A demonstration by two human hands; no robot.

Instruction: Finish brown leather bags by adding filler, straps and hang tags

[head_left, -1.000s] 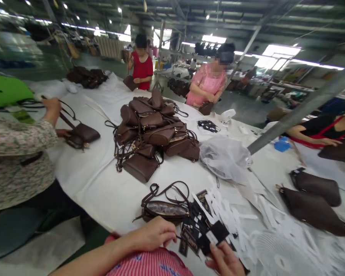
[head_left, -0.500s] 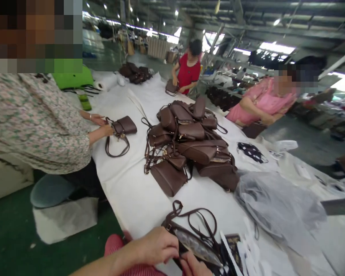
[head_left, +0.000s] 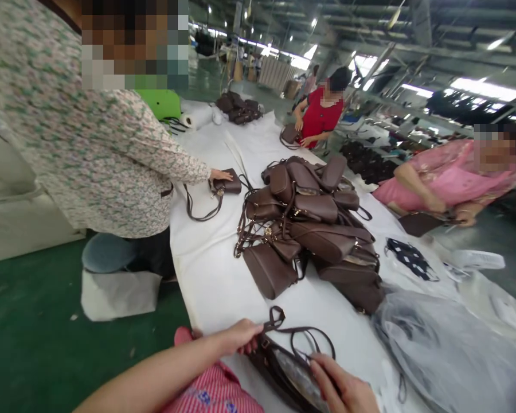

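A dark brown bag (head_left: 279,367) lies at the near edge of the white-covered table, its top open on a grey lining. My left hand (head_left: 243,337) is closed on the bag's left end, beside the strap. My right hand (head_left: 341,384) is at the bag's right side, fingers bent over the opening's edge and pinching it. The bag's thin strap (head_left: 313,331) loops on the cloth beyond both hands. Farther back sits a large pile of brown bags (head_left: 318,229).
Clear plastic (head_left: 447,338) lies at right, near a black-and-white patterned cloth (head_left: 410,259). At left, a person in a floral top (head_left: 112,149) touches a small bag (head_left: 234,182). People in red (head_left: 322,115) and pink (head_left: 447,178) hold bags across the table. A stool (head_left: 109,252) stands at left.
My hands have moved apart, the left to the bag's end and the right along its opening. The view has swung left. The person in the floral top now rests a hand on the small bag.
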